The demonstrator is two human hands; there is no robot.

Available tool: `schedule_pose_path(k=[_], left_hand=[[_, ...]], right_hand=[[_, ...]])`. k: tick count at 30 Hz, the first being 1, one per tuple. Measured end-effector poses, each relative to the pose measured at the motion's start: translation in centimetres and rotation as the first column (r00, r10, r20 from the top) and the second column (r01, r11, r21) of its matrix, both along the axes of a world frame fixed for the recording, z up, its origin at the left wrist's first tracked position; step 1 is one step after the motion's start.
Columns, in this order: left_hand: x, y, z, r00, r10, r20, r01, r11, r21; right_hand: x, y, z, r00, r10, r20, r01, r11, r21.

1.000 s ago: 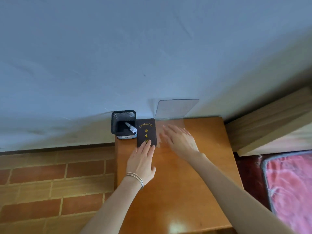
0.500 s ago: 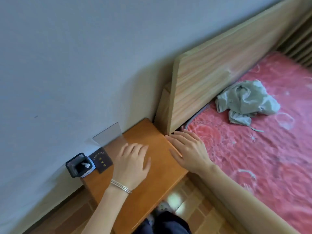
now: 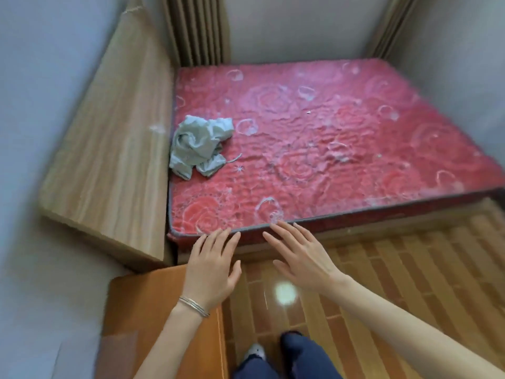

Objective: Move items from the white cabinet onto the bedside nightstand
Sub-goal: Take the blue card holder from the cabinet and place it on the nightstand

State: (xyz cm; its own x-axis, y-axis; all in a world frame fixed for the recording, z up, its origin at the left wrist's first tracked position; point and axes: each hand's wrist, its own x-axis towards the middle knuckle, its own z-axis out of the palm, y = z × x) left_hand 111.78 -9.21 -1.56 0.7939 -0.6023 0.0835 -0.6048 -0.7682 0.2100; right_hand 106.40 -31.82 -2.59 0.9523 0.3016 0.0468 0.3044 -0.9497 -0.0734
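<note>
The orange wooden nightstand [image 3: 142, 310] fills the lower left, beside the bed's wooden headboard [image 3: 114, 138]. My left hand [image 3: 211, 265], with thin bracelets on the wrist, hovers flat over the nightstand's far right corner, fingers apart and holding nothing. My right hand [image 3: 299, 254] is spread over the floor just in front of the mattress edge, also holding nothing. A clear sheet's corner [image 3: 117, 348] shows at the nightstand's near left. The pen holder, the dark booklet and the white cabinet are out of view.
A red rose-patterned mattress [image 3: 314, 138] spreads ahead, with a crumpled grey-green cloth [image 3: 199, 144] near the headboard. Brown tiled floor [image 3: 396, 283] lies to the right. My legs and shoes [image 3: 273, 356] are at the bottom. Curtains [image 3: 196, 28] hang behind the bed.
My view has swung right from the nightstand's back toward the bed. Both hands have lifted off the nightstand and moved right. The pen holder and booklet have left the view.
</note>
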Motion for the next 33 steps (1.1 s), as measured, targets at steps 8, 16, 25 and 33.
schedule_pose_path(k=[8,16,25,33], left_hand=[[-4.5,-18.3,2.9,0.767,-0.632,0.110,0.638,0.769,-0.039],[-22.9,-32.3,4.8,0.352,-0.926,0.136,0.936,0.345,-0.075],[-46.4,-42.1,7.2,0.046,-0.983,0.176,0.998,0.040,-0.039],[-60.9,-48.6,10.5,-0.079,-0.968,0.239,0.996,-0.084,-0.010]], right_hand=[[-17.0,-11.5,4.0,0.826,-0.560,0.068,0.561,0.828,0.003],[-40.6,-15.2,5.9,0.442,-0.896,0.034,0.897,0.442,-0.009],[-64.8,-16.9,9.0,0.157,-0.987,0.043,0.985,0.153,-0.082],[-78.0,-20.2,12.3,0.014,-0.993,0.114,0.999,0.008,-0.046]])
